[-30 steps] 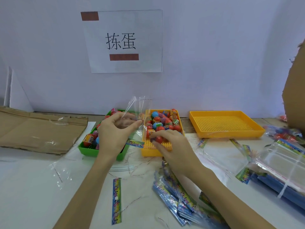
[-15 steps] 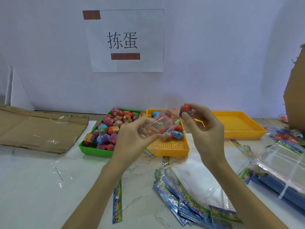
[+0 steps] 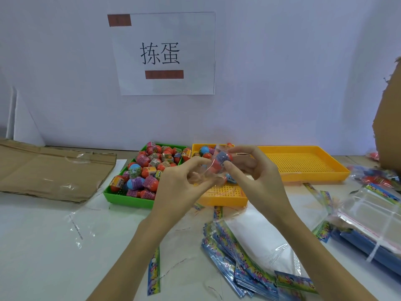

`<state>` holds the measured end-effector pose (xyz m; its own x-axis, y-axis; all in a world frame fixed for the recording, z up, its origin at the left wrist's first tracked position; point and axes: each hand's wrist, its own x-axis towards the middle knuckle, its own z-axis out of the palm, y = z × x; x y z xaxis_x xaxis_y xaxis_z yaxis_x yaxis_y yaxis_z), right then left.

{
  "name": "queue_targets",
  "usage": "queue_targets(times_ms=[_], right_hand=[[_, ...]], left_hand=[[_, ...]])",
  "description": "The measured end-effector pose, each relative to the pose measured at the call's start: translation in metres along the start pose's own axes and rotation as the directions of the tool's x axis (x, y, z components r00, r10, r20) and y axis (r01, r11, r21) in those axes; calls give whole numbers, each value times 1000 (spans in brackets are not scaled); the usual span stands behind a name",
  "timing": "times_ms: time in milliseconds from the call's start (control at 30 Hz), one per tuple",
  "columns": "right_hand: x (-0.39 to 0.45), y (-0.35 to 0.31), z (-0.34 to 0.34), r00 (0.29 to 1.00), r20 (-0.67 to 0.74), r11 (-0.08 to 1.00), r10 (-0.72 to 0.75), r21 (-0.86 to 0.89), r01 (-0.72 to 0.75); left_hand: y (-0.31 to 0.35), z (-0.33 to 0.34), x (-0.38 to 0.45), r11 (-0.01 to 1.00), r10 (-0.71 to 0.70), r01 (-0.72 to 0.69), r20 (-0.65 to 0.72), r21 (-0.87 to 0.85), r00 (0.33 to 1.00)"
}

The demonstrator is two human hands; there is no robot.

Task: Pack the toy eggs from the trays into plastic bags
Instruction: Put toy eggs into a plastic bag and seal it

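My left hand [image 3: 184,183] pinches a small clear plastic bag [image 3: 208,170] above the trays. My right hand [image 3: 253,170] pinches a red and blue toy egg [image 3: 221,161] at the bag's mouth, with the film partly round it. The green tray [image 3: 128,199] on the left is heaped with several red, blue and purple toy eggs [image 3: 149,170]. The small yellow tray [image 3: 223,197] behind my hands holds a few more eggs [image 3: 204,151], mostly hidden by my fingers.
A larger yellow tray [image 3: 303,164] stands at the right with nothing in it. Flat cardboard [image 3: 50,170] lies at the left. Printed bag headers [image 3: 245,263] and clear bags [image 3: 368,216] spread across the near right. A paper sign [image 3: 162,53] hangs on the wall. A cardboard box [image 3: 388,127] is at the right edge.
My right hand lifted an egg out of the small yellow tray and brought it to the bag. My left hand brought the bag over towards it, and the egg now sits at the bag's mouth.
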<state>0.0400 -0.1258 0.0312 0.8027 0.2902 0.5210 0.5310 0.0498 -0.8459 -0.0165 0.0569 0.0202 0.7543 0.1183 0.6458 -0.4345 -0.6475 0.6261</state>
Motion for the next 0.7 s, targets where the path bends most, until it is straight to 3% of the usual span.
queue_targets(times_ms=[200, 367, 533, 700], right_hand=[[-2, 4, 1, 995, 100, 993, 10, -116, 1], [-3, 6, 3, 992, 122, 989, 21, -146, -3], [-9, 10, 10, 970, 236, 976, -60, -192, 107], [-14, 11, 15, 950, 309, 983, 51, -183, 7]], left_hand=[[-3, -2, 1, 993, 56, -56, -4, 107, 998], [0, 0, 0, 994, 66, -69, 33, 88, 997], [0, 3, -2, 989, 91, -99, 69, 114, 993], [-4, 3, -2, 985, 92, -102, 81, 137, 992]])
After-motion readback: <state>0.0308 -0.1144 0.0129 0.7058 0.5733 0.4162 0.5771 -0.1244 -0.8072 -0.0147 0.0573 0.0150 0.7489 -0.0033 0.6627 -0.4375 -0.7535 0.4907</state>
